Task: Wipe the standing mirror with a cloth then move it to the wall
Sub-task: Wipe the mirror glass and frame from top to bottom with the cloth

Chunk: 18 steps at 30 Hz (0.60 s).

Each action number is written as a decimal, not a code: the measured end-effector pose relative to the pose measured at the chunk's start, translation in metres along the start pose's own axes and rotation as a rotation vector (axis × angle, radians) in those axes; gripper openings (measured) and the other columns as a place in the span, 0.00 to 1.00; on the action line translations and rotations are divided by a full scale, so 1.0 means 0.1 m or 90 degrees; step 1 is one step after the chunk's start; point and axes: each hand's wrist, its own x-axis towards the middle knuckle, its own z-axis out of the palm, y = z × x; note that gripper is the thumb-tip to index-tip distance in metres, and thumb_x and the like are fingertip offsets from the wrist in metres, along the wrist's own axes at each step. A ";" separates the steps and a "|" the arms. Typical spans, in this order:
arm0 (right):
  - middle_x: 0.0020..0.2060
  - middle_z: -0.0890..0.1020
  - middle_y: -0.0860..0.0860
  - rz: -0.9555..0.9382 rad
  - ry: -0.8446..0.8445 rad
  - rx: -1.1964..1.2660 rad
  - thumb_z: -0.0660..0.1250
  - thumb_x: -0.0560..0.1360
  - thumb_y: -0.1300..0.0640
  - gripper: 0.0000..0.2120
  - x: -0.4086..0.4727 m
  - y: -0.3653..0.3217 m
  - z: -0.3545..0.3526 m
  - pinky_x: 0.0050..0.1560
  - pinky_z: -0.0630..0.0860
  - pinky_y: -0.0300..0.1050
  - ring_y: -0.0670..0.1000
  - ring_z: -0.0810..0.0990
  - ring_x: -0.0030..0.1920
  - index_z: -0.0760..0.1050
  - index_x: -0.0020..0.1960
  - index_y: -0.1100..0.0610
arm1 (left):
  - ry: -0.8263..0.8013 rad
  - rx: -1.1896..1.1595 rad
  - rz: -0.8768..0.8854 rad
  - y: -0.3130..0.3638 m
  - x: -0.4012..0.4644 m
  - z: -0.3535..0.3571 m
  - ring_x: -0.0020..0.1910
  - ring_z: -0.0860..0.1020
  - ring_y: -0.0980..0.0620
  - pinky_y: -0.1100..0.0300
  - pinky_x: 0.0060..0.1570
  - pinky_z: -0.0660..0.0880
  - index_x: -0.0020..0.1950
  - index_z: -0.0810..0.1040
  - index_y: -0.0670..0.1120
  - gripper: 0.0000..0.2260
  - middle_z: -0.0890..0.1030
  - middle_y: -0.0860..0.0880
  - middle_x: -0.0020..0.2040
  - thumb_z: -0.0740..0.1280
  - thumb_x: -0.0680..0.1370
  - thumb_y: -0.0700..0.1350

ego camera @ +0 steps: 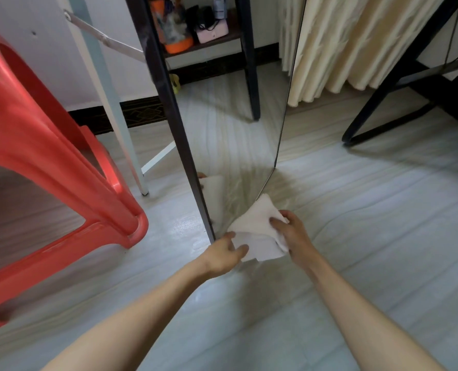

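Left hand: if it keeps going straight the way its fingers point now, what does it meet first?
The left hand already touches the white cloth. Straight on, it would probably press through the cloth into the bottom of the mirror, though depth is unclear.

The cloth point(257, 231) is hiding the mirror point(228, 135)'s bottom edge, and the picture's top edge is cutting off the mirror's upper part. Left of the mirror, the red stool point(48, 156) is running past the picture's left edge. The cloth is covering the right hand point(294, 234)'s fingertips.
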 end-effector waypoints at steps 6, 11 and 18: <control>0.45 0.84 0.54 0.094 -0.249 0.226 0.73 0.64 0.56 0.21 -0.10 0.00 -0.39 0.44 0.79 0.47 0.54 0.83 0.44 0.75 0.55 0.59 | 0.008 -0.381 0.000 0.18 0.11 0.14 0.53 0.72 0.56 0.58 0.54 0.69 0.61 0.68 0.52 0.13 0.74 0.56 0.54 0.50 0.82 0.55; 0.42 0.83 0.57 0.163 -0.393 0.125 0.72 0.65 0.58 0.17 -0.24 0.00 -0.47 0.41 0.79 0.44 0.54 0.83 0.41 0.77 0.52 0.62 | 0.001 -0.460 0.001 0.20 0.16 0.22 0.47 0.74 0.53 0.62 0.46 0.69 0.53 0.76 0.50 0.09 0.77 0.52 0.49 0.58 0.78 0.49; 0.32 0.78 0.49 -0.080 -0.156 -0.169 0.67 0.73 0.64 0.08 -0.25 0.02 -0.35 0.32 0.71 0.31 0.38 0.76 0.30 0.75 0.37 0.55 | 0.042 -0.283 0.080 0.11 0.14 0.24 0.45 0.76 0.50 0.61 0.43 0.71 0.49 0.77 0.45 0.05 0.79 0.46 0.48 0.63 0.77 0.38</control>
